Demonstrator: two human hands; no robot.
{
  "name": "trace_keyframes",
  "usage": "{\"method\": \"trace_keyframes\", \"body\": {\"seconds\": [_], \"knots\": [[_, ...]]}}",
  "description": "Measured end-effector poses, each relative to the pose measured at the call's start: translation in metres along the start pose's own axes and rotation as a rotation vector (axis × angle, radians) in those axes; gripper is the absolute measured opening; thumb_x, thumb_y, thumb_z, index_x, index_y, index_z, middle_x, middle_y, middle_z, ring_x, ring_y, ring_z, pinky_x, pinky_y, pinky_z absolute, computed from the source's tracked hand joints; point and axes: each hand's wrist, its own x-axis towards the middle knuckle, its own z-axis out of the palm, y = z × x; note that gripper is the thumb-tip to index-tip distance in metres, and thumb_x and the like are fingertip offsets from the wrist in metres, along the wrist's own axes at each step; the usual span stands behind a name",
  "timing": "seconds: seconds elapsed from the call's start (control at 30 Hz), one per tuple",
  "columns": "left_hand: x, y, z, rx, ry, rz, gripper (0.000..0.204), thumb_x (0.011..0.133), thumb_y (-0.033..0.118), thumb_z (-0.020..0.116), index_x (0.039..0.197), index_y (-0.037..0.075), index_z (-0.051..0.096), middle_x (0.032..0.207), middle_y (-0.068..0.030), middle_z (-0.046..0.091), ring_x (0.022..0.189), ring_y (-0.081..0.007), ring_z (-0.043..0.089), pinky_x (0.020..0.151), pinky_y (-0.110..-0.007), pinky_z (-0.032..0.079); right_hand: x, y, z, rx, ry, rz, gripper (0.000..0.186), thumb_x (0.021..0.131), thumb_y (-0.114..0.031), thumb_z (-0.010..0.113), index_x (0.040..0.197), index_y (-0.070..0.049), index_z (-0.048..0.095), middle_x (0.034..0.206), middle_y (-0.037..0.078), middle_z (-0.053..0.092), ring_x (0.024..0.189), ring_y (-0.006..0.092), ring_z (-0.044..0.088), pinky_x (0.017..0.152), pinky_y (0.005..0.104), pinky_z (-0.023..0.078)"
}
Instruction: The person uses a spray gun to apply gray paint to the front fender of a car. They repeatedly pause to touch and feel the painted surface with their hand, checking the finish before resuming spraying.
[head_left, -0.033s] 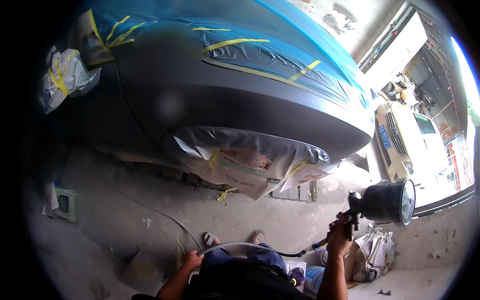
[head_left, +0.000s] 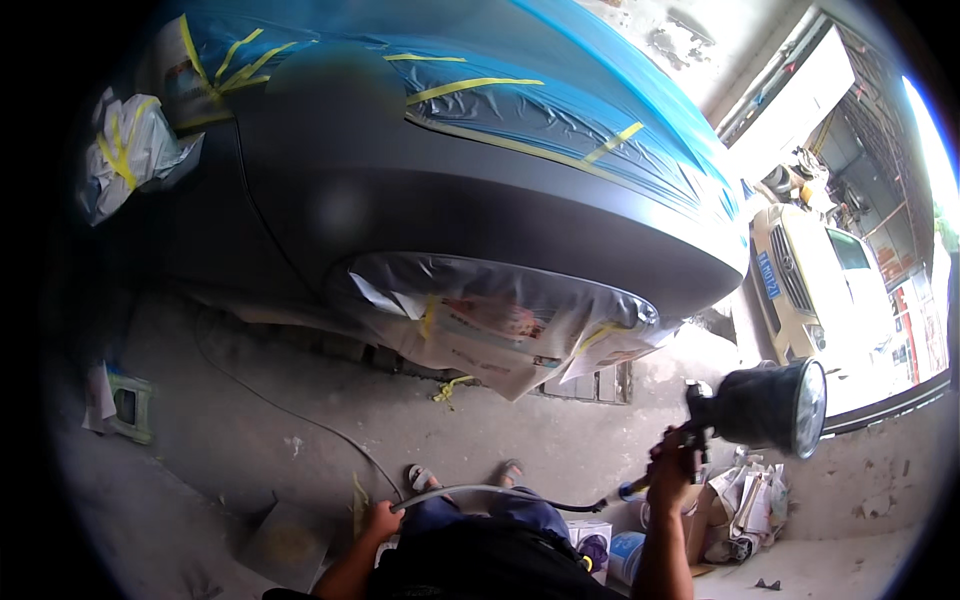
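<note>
In the head view my right hand (head_left: 672, 465) grips a spray gun (head_left: 700, 425) with a large dark cup (head_left: 770, 405) tilted to the right. A grey air hose (head_left: 470, 492) runs from beneath the gun to my left hand (head_left: 382, 520), which is closed around it at lower centre. In front of me stands a car with a matte dark grey side panel (head_left: 480, 210). Blue plastic sheeting (head_left: 600, 70) and yellow tape (head_left: 470, 86) cover its upper part. Foil and newspaper (head_left: 490, 335) mask its wheel arch; another taped wrapped part (head_left: 130, 160) sticks out at left.
A light-coloured car (head_left: 800, 280) stands at right near an opening. Crumpled paper (head_left: 745, 505) and a blue bucket (head_left: 625, 550) lie by a low wall (head_left: 870, 465) at lower right. A small stool (head_left: 130, 405) is at left, above a concrete floor (head_left: 540, 450) crossed by the hose.
The spray gun, its cup and my right hand have shifted slightly left and down. My left hand has barely moved.
</note>
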Motion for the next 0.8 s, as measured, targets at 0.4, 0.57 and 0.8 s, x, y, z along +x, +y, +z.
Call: {"method": "trace_keyframes", "body": {"seconds": [0.4,0.57,0.8], "knots": [[-0.004,-0.071,-0.045,0.105,-0.081,-0.099,0.043,0.074,0.037,0.071,0.094,-0.001,0.065,0.091,-0.0222,0.066,0.090,-0.0379,0.064,0.076,-0.044,0.051,-0.060,0.090,0.069,-0.490,-0.685,-0.230,0.030,0.094,-0.017,0.053,0.122,-0.007,0.050,0.079,0.002,0.056,0.066,0.0076,0.053,0.054,0.0218,0.042],[0.004,-0.050,-0.049,0.142,-0.085,-0.079,0.047,0.077,0.041,0.067,0.102,0.001,0.065,0.100,-0.0212,0.065,0.097,-0.0372,0.062,0.083,-0.044,0.049,-0.025,0.066,0.070,-0.120,-0.197,-0.148,0.030,0.094,-0.015,0.053,0.123,-0.008,0.049,0.077,0.001,0.056,0.065,0.0068,0.052,0.054,0.0214,0.042],[0.029,-0.021,-0.083,0.206,-0.074,-0.111,0.043,0.077,0.041,0.066,0.105,0.009,0.066,0.105,-0.0165,0.065,0.100,-0.0346,0.061,0.085,-0.043,0.049,0.010,0.036,0.069,-0.022,0.333,-0.057,0.026,0.096,-0.034,0.053,0.110,-0.012,0.057,0.062,-0.004,0.050,0.048,0.0018,0.041,0.041,0.0176,0.029]]}}
